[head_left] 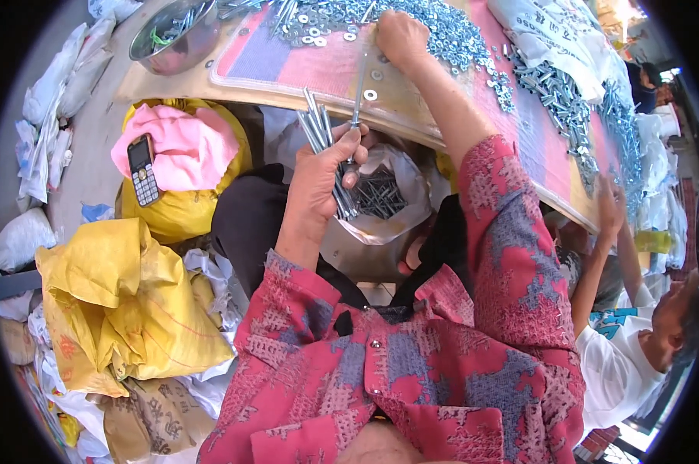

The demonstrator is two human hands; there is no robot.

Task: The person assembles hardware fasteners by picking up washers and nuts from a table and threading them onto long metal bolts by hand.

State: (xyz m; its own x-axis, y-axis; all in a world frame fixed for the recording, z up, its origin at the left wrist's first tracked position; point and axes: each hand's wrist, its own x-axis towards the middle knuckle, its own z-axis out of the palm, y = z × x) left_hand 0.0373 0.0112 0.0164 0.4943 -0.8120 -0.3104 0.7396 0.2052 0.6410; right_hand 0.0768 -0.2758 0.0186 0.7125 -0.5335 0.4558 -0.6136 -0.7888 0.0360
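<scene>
My left hand (pixel 315 179) is closed around a bundle of long silvery metal rods (pixel 314 122). One thinner rod (pixel 360 83) stands up apart from the bundle, with a wider collar near my thumb. Farther off, at the table's edge of the pile of small nuts and washers (pixel 450 42), is my right hand (pixel 402 37). Its fingers are curled down, and whatever is between them is hidden. Several flat washers (pixel 314 32) lie left of it, and a single washer (pixel 370 95) sits nearer me. Below my left hand, an open white bag (pixel 411 220) holds dark screws or nails.
A metal bowl (pixel 181 56) with hardware stands at the far left. A phone (pixel 142 168) rests on pink cloth (pixel 187 147) over a yellow sack. Metal sleeves (pixel 558 100) lie heaped on the right of the table (pixel 287 85), where a co-worker's hand (pixel 610 205) reaches in.
</scene>
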